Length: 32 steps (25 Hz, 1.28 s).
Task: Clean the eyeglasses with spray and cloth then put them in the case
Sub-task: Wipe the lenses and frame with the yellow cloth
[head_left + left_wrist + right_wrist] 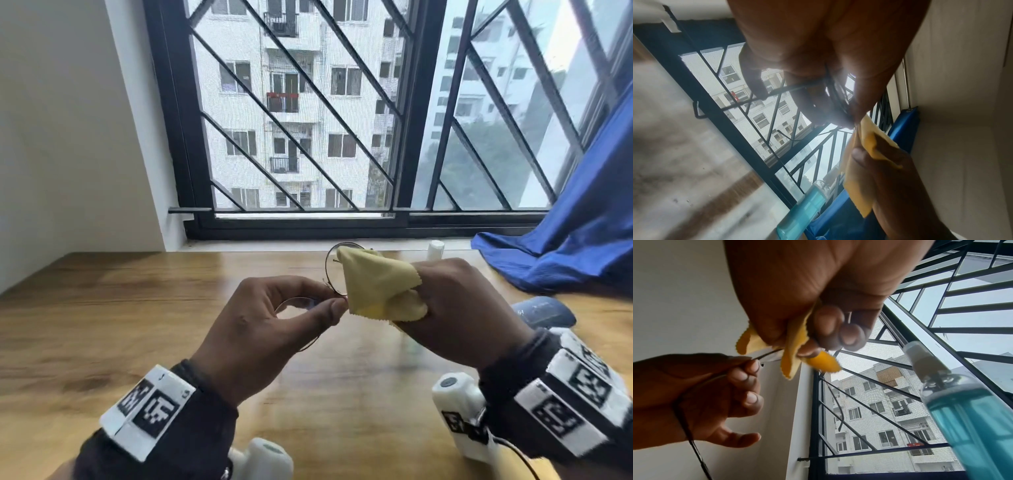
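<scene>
Held up over the tabletop, near the middle: eyeglasses, thin and round, with a wire rim. Left hand at 9 o'clock of them, fingers pinching the rim by the bridge. Right hand at 3 o'clock, fingers curled tight round a soft yellow cloth with a zigzag edge, pressed over one lens.

Looks like the wiping step, about the middle of the job. Left to do: the other lens, maybe, then folding and putting away. Case not clearly seen; maybe the blue-grey rounded thing at 3 o'clock, hard to tell.

Farther back at 1 o'clock: spray bottle, clear plastic, blue liquid inside, standing near the window. Shiny blue curtain at 2 o'clock.
</scene>
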Each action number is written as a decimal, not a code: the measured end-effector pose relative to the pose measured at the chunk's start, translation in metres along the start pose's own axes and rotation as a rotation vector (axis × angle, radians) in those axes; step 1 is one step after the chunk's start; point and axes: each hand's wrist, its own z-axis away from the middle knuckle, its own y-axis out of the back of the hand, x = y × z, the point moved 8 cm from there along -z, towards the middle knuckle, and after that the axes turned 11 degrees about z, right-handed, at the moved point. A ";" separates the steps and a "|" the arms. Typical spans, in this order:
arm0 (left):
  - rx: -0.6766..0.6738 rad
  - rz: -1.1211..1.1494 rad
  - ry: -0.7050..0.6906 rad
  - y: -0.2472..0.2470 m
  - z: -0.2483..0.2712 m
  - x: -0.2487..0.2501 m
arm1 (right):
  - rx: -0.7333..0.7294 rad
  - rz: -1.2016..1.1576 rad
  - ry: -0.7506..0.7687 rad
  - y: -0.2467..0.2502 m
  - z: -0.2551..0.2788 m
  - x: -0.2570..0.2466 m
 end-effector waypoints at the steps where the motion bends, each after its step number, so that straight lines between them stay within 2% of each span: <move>1: 0.022 0.017 0.007 0.004 -0.001 -0.001 | 0.010 -0.019 0.001 0.002 0.001 0.002; 5: -0.024 0.002 -0.002 -0.005 0.002 0.002 | 0.039 -0.016 -0.031 0.005 -0.001 0.003; 7: -0.048 -0.022 -0.018 -0.010 0.004 0.004 | -0.005 -0.069 0.034 -0.002 0.000 -0.003; 9: -0.005 0.001 -0.019 -0.003 0.001 0.002 | -0.026 -0.079 0.080 -0.004 0.002 -0.004; 11: 0.036 0.035 -0.003 0.005 -0.002 0.000 | 0.003 -0.055 0.028 0.002 0.001 0.004; 13: 0.010 0.017 -0.014 0.001 0.000 0.002 | 0.024 -0.026 -0.021 0.004 -0.001 0.006; 15: -0.045 -0.027 -0.037 -0.010 0.003 0.006 | -0.009 -0.062 0.024 -0.002 -0.001 -0.001; 17: -0.033 -0.035 -0.049 -0.007 0.003 0.007 | -0.036 -0.127 0.087 -0.005 0.001 -0.005; 20: 0.039 0.012 -0.041 0.009 -0.002 0.006 | 0.013 -0.135 0.034 0.004 0.000 0.003; 22: 0.002 -0.005 -0.054 0.003 0.000 0.008 | 0.019 -0.087 0.011 0.005 -0.002 0.000; 24: -0.056 -0.049 -0.065 -0.008 0.004 0.010 | -0.017 -0.099 0.063 -0.002 -0.001 -0.007; 26: -0.032 -0.039 -0.070 -0.003 0.002 0.010 | -0.029 -0.124 0.095 -0.002 0.001 -0.006; 29: 0.020 -0.008 -0.070 0.009 -0.002 0.009 | 0.023 -0.086 0.002 0.009 -0.001 0.006; 32: -0.051 -0.045 -0.086 -0.002 0.002 0.011 | -0.019 -0.069 0.032 0.002 -0.002 -0.004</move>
